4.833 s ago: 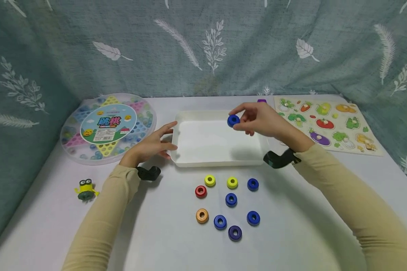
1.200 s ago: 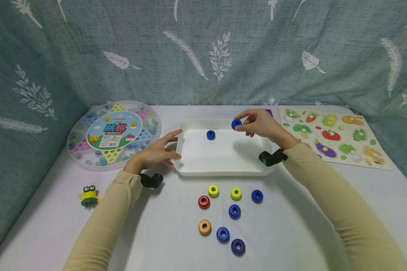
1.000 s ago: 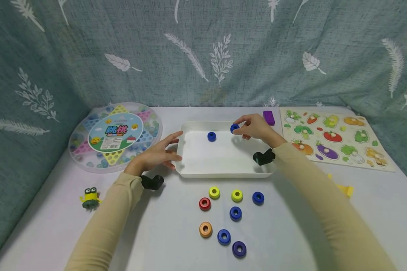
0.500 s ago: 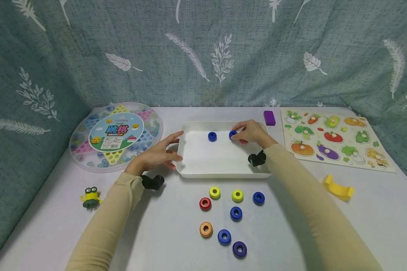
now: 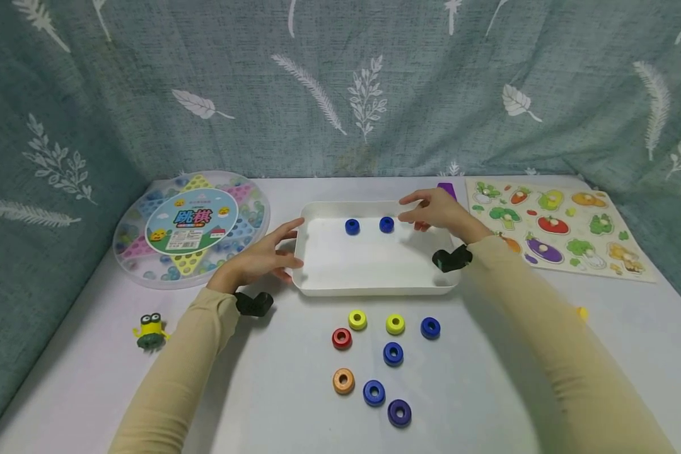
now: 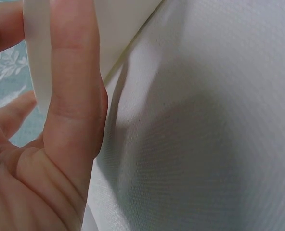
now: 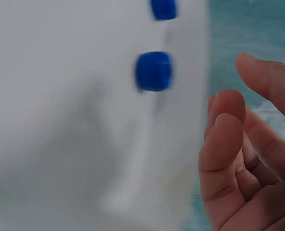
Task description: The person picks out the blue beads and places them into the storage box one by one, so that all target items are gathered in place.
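My left hand (image 5: 255, 257) touches the left wall of a shallow white tray (image 5: 369, 292), its fingers spread along the rim. The left wrist view shows a straight digit (image 6: 75, 72) overlapping the tray wall. Two blue rings stand in the tray near the back, a left ring (image 5: 352, 231) and a right ring (image 5: 386, 228). Just right of the latter hovers my right hand (image 5: 434, 211), thumb and fingers parted with nothing between them. The right wrist view shows the nearer blue ring (image 7: 154, 72) apart from the fingertips.
In front of the tray lie several loose rings, including a red ring (image 5: 342, 345), an orange ring (image 5: 343, 389) and a dark purple ring (image 5: 399, 422). A round marble game box (image 5: 193, 217) and a small yellow figure (image 5: 150, 331) are left; a vegetable puzzle board (image 5: 562, 236) lies right.
One blue ring was set in the tray earlier. My right hand then lowered a second one beside it, let go, and drew back up and right. The left hand stays at the tray.
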Demonstrator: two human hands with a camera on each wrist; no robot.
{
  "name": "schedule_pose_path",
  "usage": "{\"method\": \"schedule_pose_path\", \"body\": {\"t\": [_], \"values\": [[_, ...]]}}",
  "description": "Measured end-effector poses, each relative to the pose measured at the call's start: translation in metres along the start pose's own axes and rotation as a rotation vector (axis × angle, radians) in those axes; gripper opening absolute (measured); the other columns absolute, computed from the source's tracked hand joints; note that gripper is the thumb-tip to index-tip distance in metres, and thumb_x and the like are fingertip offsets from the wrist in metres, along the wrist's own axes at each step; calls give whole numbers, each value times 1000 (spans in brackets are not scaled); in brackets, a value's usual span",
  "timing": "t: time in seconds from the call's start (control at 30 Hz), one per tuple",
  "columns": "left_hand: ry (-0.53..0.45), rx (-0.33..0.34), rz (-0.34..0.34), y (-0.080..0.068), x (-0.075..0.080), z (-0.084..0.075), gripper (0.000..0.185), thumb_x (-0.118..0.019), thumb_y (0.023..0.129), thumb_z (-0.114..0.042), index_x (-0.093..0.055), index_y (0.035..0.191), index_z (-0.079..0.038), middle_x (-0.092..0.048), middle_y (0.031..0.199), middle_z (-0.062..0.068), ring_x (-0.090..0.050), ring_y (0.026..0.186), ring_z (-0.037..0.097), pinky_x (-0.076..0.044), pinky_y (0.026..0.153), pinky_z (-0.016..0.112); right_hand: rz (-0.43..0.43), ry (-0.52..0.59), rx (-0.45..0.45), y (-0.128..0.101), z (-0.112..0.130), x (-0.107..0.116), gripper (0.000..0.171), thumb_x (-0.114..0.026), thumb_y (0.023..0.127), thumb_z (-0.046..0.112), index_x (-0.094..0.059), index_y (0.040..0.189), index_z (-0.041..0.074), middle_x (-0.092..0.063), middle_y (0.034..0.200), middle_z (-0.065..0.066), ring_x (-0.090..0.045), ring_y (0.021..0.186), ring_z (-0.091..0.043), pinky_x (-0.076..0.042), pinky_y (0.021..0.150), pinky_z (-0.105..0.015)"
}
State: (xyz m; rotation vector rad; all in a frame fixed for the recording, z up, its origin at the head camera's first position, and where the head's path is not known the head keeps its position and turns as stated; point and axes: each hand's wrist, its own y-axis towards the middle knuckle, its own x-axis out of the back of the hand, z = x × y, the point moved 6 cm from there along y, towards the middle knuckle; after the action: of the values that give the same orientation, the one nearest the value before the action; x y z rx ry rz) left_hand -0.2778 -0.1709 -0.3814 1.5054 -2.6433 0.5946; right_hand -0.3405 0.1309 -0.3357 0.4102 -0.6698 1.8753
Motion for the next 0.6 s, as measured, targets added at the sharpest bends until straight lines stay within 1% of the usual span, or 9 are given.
{"method": "schedule_pose_path", "body": {"t": [0.07, 0.1, 0.2, 0.27, 0.37, 0.43, 0.5, 0.6], "values": [[-5, -2, 1, 1, 0, -1, 88, -62, 89, -4, -7, 154, -26, -6, 155, 15, -49, 112, 35, -55, 71, 36, -2, -7, 24, -18, 4, 12, 48, -68, 88, 25, -55, 131, 6, -65, 90, -17, -59, 82, -35, -51, 76, -43], [-7, -4, 2, 1, 0, -1, 88, -62, 89, -4, -7, 154, -26, -6, 155, 15, -49, 112, 35, -55, 71, 36, 3, -13, 38, -28, 6, 17, 49, -68, 88, 25, -55, 131, 6, -65, 88, -16, -59, 81, -35, -51, 74, -43], [-10, -1, -4, 0, 0, 0, 88, -62, 89, -4, -7, 154, -26, -6, 155, 15, -48, 114, 35, -55, 71, 37, 22, -42, 96, -60, 9, 24, 49, -68, 88, 25, -54, 131, 6, -64, 82, -10, -58, 72, -30, -50, 64, -36], [-7, 2, -7, -1, 0, 0, 88, -62, 89, -5, -7, 154, -27, -6, 156, 14, -48, 115, 36, -55, 71, 37, 35, -60, 137, -82, 9, 24, 46, -68, 88, 22, -55, 130, 6, -63, 79, -9, -57, 66, -24, -46, 58, -31], [-5, 6, -10, -2, -1, 0, 87, -62, 89, -5, -7, 153, -28, -6, 155, 14, -47, 115, 36, -55, 71, 37, 46, -75, 197, -112, 4, 17, 43, -69, 87, 18, -58, 126, 4, -62, 77, -8, -54, 61, -19, -42, 52, -28], [-3, -1, -5, -2, -1, 0, 87, -61, 90, -5, -7, 154, -27, -5, 155, 15, -48, 114, 36, -55, 71, 37, 62, -55, 231, -129, -1, 9, 42, -70, 86, 15, -59, 124, 2, -61, 77, -8, -54, 59, -19, -44, 52, -27], [-2, -5, -4, -1, -2, -1, 87, -61, 90, -4, -6, 154, -26, -5, 156, 15, -48, 114, 36, -55, 71, 36, 85, -20, 268, -142, -8, 0, 43, -71, 85, 13, -58, 123, -1, -61, 76, -6, -53, 58, -17, -44, 52, -27], [-1, -11, 1, 1, -3, -2, 88, -61, 89, -4, -6, 154, -25, -4, 156, 16, -47, 114, 35, -54, 71, 35, 127, 40, 316, -155, -21, -16, 44, -71, 84, 11, -57, 122, -6, -61, 75, -5, -51, 56, -15, -44, 51, -25]]}}
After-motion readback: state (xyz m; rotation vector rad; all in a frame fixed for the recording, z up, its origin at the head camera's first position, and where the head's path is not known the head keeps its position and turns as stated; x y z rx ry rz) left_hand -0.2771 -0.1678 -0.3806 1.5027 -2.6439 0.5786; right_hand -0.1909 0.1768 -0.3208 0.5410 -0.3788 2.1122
